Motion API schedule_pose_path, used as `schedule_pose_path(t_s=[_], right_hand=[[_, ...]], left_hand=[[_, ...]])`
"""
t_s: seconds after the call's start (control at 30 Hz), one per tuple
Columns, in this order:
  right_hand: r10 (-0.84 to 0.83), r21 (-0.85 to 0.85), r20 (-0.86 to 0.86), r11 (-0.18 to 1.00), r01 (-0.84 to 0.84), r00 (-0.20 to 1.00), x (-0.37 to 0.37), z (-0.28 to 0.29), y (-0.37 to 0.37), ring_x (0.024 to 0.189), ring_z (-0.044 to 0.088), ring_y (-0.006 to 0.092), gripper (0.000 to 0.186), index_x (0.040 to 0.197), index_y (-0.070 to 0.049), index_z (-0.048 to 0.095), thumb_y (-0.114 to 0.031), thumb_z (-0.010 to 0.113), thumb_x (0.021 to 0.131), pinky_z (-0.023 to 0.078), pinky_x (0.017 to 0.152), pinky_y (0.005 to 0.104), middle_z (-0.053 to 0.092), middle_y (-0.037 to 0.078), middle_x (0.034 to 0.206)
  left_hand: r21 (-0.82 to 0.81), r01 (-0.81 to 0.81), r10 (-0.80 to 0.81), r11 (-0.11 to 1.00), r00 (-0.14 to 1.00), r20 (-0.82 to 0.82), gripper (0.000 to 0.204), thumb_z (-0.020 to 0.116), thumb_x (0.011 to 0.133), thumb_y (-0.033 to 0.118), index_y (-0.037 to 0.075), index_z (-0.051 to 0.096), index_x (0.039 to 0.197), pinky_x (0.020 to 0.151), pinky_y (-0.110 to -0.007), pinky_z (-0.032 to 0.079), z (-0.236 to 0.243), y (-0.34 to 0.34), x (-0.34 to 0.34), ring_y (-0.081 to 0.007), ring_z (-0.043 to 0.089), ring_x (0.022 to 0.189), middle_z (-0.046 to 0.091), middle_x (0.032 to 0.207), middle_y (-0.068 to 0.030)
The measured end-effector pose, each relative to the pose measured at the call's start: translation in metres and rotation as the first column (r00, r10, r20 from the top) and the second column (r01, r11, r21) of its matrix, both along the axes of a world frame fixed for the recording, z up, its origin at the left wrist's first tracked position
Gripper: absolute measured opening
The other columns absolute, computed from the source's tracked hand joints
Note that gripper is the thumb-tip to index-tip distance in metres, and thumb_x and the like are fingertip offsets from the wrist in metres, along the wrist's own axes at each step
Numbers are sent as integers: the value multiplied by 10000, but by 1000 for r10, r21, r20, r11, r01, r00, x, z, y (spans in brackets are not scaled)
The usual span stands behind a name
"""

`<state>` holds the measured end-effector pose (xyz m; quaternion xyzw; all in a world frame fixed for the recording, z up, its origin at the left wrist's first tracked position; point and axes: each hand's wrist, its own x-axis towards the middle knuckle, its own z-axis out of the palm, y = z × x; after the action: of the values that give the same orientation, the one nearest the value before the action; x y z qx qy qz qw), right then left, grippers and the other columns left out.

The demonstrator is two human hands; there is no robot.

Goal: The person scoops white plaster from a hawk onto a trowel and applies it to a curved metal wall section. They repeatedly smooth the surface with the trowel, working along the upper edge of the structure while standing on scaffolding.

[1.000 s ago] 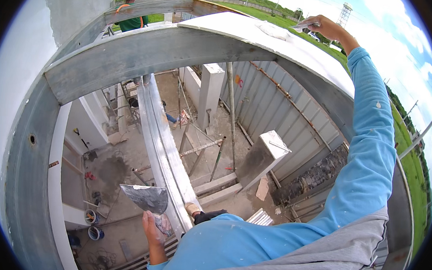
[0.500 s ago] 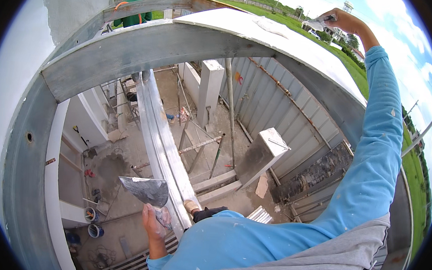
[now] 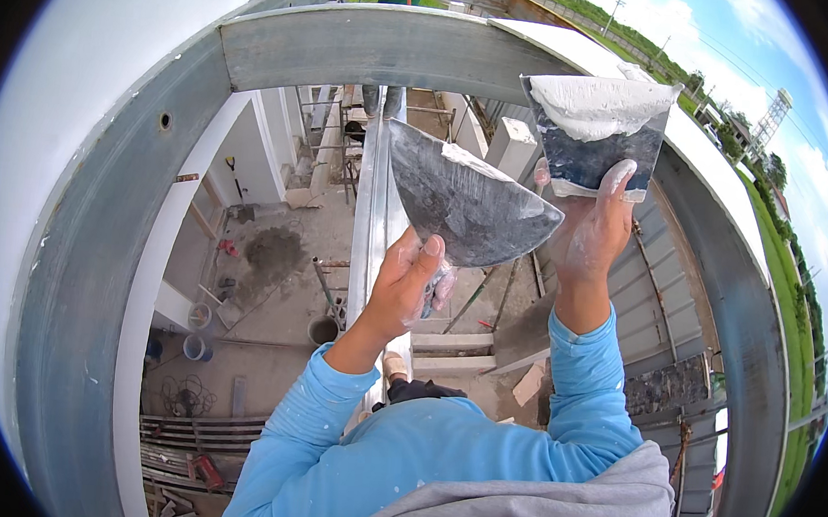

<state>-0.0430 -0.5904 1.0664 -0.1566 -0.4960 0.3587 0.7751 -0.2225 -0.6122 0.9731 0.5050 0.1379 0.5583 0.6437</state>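
Grey metal frame [image 3: 379,48] wraps the worker from 8 through 12 to 4 (12 = dead ahead). White board [image 3: 708,182] along it at 2. Metal beam [image 3: 373,180] below, running 12 to 6. Curved blade [image 3: 474,205] just off centre toward 1, broad face up, likely so it can carry a load. Squarer blade [image 3: 591,156] near it at 2, face tilted to the worker, maybe to keep the load in sight. Left hand [image 3: 408,282], near centre: wrapped round its handle, thumb braced at the blade's base, presumably for stiffness. Right hand [image 3: 593,241], 3: thumb pressed on the blade face, fingertip at its left edge; handle grip hidden, can't tell. White paste [image 3: 599,104] heaped along the squarer blade's far edge; thinner streak on the curved one.
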Motion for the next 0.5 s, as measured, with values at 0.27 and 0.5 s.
schedule_pose_path(t_s=[0.27, 0.5], right_hand=[[-260, 500, 603, 860, -104, 754, -14, -60, 15, 1096, 568, 278, 502, 1359, -73, 516, 13, 611, 873, 444, 949, 374, 545, 157, 1269], [-437, 488, 870, 831, -268, 228, 13, -14, 28, 982, 576, 302, 647, 1276, -269, 648, 20, 723, 701, 477, 858, 374, 598, 131, 1102]], left_hand=[[-193, 107, -125, 975, 989, -82, 414, 428, 1035, 421, 75, 464, 1258, 459, -233, 359, 1, -20, -30, -67, 409, 517, 455, 681, 11], [-208, -24, -52, 978, 935, -352, 429, 397, 1042, 404, 39, 469, 1258, 432, -236, 330, -22, -30, -66, -78, 368, 448, 432, 585, 2]])
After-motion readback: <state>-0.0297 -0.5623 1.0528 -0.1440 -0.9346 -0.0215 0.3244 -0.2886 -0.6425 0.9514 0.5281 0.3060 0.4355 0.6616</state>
